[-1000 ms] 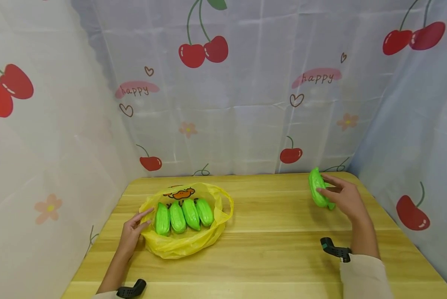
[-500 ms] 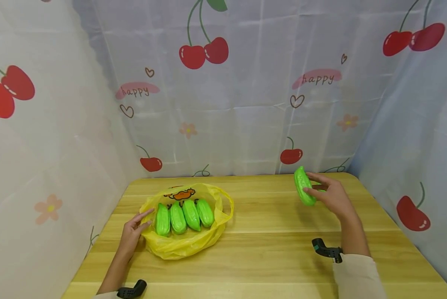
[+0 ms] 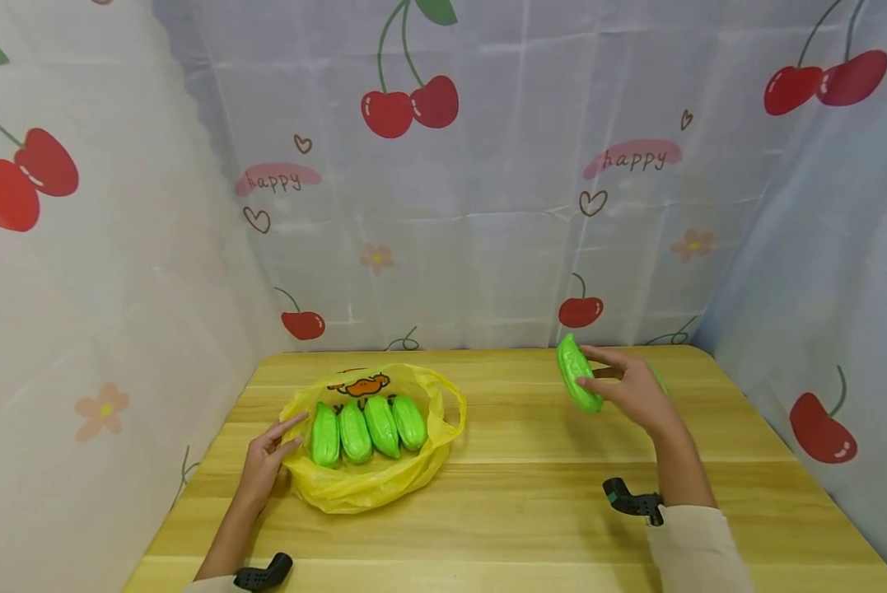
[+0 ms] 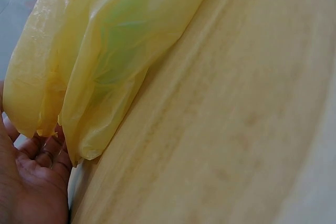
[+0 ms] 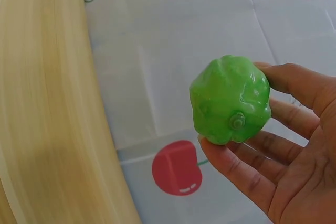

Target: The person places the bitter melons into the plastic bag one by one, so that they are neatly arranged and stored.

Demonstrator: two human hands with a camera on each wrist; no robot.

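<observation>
In the head view my right hand (image 3: 628, 391) holds a glossy green bitter melon (image 3: 578, 375) above the right side of the table, with thumb and fingers around it. The right wrist view shows the melon (image 5: 231, 100) end-on, ribbed, with a small nub. At the left, a yellow plastic bag (image 3: 369, 486) lies with its mouth open upward. Several similar bitter melons (image 3: 354, 432) sit side by side in it. My left hand (image 3: 265, 461) touches the bag's left rim with extended fingers; in the left wrist view, the fingers are partly hidden behind the bag (image 4: 105, 66).
A sliver of another green thing (image 3: 658, 377) shows behind my right hand, mostly hidden. The wooden table (image 3: 517, 511) is enclosed by a cherry-print curtain (image 3: 480, 247) at the back and sides. A yellow handle loop (image 3: 461, 412) sticks out to the bag's right.
My right hand has moved left with the bitter melon, away from the other green thing at the right. My left hand and the bag have stayed in place.
</observation>
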